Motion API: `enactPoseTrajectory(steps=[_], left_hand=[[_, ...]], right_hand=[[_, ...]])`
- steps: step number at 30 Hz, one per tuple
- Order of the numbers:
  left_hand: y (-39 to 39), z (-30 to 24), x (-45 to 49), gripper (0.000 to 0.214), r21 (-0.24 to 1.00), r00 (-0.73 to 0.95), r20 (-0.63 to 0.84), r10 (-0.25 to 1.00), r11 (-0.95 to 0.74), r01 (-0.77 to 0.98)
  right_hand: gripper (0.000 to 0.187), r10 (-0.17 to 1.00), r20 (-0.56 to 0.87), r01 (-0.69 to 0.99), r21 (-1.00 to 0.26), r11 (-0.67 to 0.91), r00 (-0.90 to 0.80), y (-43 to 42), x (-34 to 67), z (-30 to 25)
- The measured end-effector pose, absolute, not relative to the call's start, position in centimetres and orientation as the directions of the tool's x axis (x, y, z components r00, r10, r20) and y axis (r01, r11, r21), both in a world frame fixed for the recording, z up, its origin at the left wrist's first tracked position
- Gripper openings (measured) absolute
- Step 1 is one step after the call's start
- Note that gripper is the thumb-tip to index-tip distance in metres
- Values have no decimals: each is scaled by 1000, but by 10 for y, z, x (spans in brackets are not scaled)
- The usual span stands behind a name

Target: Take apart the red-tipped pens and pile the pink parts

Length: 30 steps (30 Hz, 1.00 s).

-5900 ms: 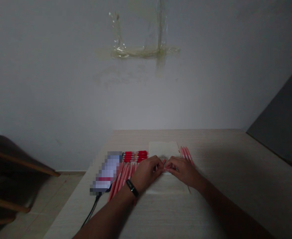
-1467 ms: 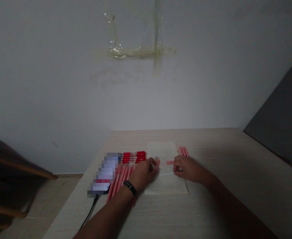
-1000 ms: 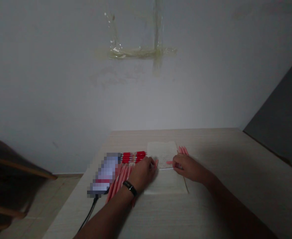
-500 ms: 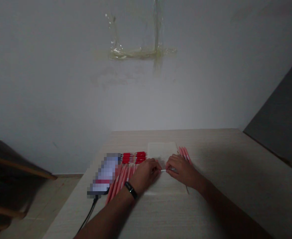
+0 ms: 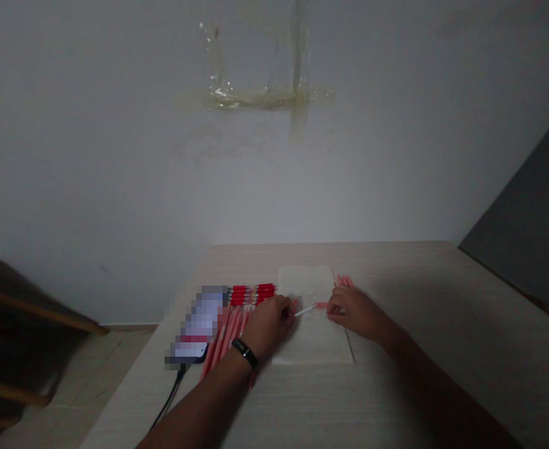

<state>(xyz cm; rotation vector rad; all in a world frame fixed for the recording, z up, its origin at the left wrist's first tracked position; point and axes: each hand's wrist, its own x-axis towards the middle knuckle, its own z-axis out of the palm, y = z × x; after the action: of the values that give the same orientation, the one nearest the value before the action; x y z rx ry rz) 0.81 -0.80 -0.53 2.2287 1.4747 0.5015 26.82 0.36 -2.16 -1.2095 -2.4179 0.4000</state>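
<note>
My left hand (image 5: 267,325) rests on the white paper sheet (image 5: 312,340), fingers closed on a pink pen barrel whose tip shows at its fingertips. My right hand (image 5: 352,310) is just to the right and pinches a thin white refill with a pink end (image 5: 310,308), which points toward the left hand. Several pink pen barrels (image 5: 228,333) lie under and left of my left wrist. Red pen caps (image 5: 253,293) sit in a row behind them. More pink pens (image 5: 344,281) lie behind my right hand.
A pixelated phone-like object (image 5: 198,325) with a black cable (image 5: 171,399) lies at the left of the light wood table (image 5: 419,374). Old tape marks the white wall (image 5: 265,96). A dark chair (image 5: 17,337) stands at the left, a dark panel (image 5: 531,243) at the right.
Half a second ago my hands were close together over the paper; now the right hand has pulled away to the right and back, and the white refill shows between them.
</note>
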Motion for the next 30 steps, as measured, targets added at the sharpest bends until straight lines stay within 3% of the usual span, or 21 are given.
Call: enactPoseTrajectory(steps=[7,30], left_hand=[[-10,-4,8,11,505,367,66,928,-348,789],[-8,-11,9,8,515,429,116,896,-423,746]], right_hand=[[6,806,188,683,-445,579,-561,4,266,-25],[14,805,353,639,-488,594,-478,-1,258,-24]])
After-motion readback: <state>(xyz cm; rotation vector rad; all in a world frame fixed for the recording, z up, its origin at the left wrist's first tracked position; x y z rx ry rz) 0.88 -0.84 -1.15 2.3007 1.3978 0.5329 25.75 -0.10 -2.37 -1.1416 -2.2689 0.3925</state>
